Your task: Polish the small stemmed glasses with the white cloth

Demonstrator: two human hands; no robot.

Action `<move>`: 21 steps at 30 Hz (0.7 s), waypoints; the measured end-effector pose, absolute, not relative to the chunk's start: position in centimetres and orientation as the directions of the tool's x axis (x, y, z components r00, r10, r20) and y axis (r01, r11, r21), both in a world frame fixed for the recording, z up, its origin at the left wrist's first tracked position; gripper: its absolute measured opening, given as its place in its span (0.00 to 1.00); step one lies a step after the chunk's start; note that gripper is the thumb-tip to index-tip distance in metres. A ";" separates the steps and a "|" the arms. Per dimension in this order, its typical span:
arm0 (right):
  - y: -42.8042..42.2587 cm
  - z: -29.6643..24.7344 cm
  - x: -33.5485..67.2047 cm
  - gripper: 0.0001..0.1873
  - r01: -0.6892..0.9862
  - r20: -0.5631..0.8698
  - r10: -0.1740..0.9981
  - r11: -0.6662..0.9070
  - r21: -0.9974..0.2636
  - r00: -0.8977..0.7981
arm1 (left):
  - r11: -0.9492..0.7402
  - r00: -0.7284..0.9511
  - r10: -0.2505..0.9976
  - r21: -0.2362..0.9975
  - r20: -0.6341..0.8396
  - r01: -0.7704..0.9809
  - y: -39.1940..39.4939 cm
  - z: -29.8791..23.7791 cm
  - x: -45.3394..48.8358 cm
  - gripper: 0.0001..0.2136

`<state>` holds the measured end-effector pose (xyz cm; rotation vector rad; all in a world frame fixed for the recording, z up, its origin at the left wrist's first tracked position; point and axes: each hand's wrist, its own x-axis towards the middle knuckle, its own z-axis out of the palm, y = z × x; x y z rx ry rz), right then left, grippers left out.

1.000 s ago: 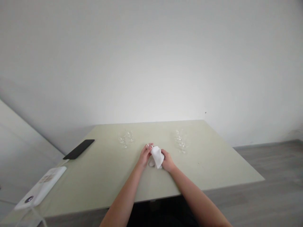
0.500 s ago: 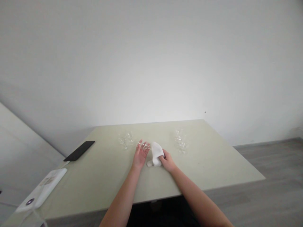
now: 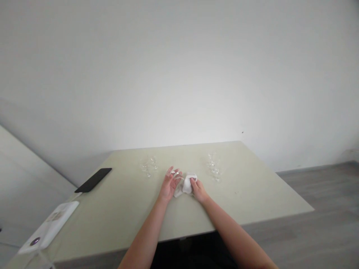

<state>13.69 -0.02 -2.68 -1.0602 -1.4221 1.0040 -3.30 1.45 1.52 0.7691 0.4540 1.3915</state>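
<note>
The table [image 3: 126, 209] meets a white wall [image 3: 179, 82] at its far edge; grey floor [image 3: 316, 235] lies past its right corner. Mid-table, the left hand [image 3: 168, 188] curls its fingers round a glass [image 3: 177, 175]; the right hand [image 3: 199, 192] clamps a cloth [image 3: 188, 184].

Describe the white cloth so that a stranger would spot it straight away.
Start with the pale table against the wall. Near its middle, the right hand grips the white cloth, just right of the left hand. It is crumpled and opaque, unlike the clear glassware standing farther back on either side.
</note>
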 end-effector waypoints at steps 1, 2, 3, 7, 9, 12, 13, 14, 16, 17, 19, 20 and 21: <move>0.0 -2.6 13.7 0.28 0.093 0.244 0.968 0.248 -0.964 -0.052 | -0.013 0.144 0.978 0.727 0.153 -0.687 1.4 1.5 -3.2 0.28; 0.0 -2.5 13.6 0.28 0.098 0.237 0.970 0.241 -0.966 -0.043 | -0.023 0.136 0.979 0.740 0.154 -0.672 1.4 1.5 -3.1 0.28; 0.0 -2.5 13.6 0.28 0.102 0.230 0.973 0.232 -0.967 -0.034 | -0.033 0.127 0.980 0.751 0.154 -0.660 1.4 1.5 -3.1 0.28; 0.2 -2.5 13.5 0.25 0.135 0.219 0.976 0.217 -0.967 -0.001 | -0.071 0.091 0.982 0.773 0.165 -0.630 1.4 1.4 -2.8 0.28; 0.3 -2.4 13.7 0.22 0.173 0.249 0.968 0.244 -0.954 0.005 | -0.094 0.066 0.983 0.777 0.172 -0.623 1.5 1.3 -2.8 0.28; 0.2 -2.1 14.2 0.15 0.218 0.316 0.947 0.320 -0.922 -0.054 | -0.134 -0.001 0.985 0.762 0.172 -0.633 1.8 1.3 -3.1 0.28; 0.1 -1.9 14.3 0.13 0.215 0.325 0.941 0.339 -0.916 -0.099 | -0.148 -0.027 0.985 0.754 0.171 -0.640 2.0 1.3 -3.3 0.27; -0.1 -1.8 14.4 0.12 0.201 0.321 0.934 0.348 -0.916 -0.154 | -0.163 -0.054 0.984 0.745 0.168 -0.647 2.1 1.3 -3.5 0.26; -0.5 -1.5 14.4 0.10 0.137 0.292 0.912 0.341 -0.930 -0.289 | -0.192 -0.104 0.981 0.735 0.165 -0.651 2.4 1.3 -3.7 0.25; -0.7 -1.4 14.4 0.10 0.098 0.278 0.891 0.332 -0.938 -0.359 | -0.203 -0.121 0.979 0.740 0.163 -0.642 2.5 1.3 -3.7 0.25; -1.0 -1.2 14.2 0.09 0.037 0.268 0.851 0.318 -0.947 -0.451 | -0.209 -0.130 0.978 0.773 0.164 -0.599 2.5 1.2 -3.5 0.27; -1.2 -1.1 14.1 0.09 0.019 0.270 0.842 0.315 -0.949 -0.467 | -0.210 -0.124 0.978 0.799 0.169 -0.564 2.5 1.2 -3.3 0.28; -1.3 -1.0 14.0 0.09 0.007 0.274 0.841 0.313 -0.950 -0.466 | -0.211 -0.115 0.978 0.827 0.177 -0.522 2.4 1.2 -3.1 0.30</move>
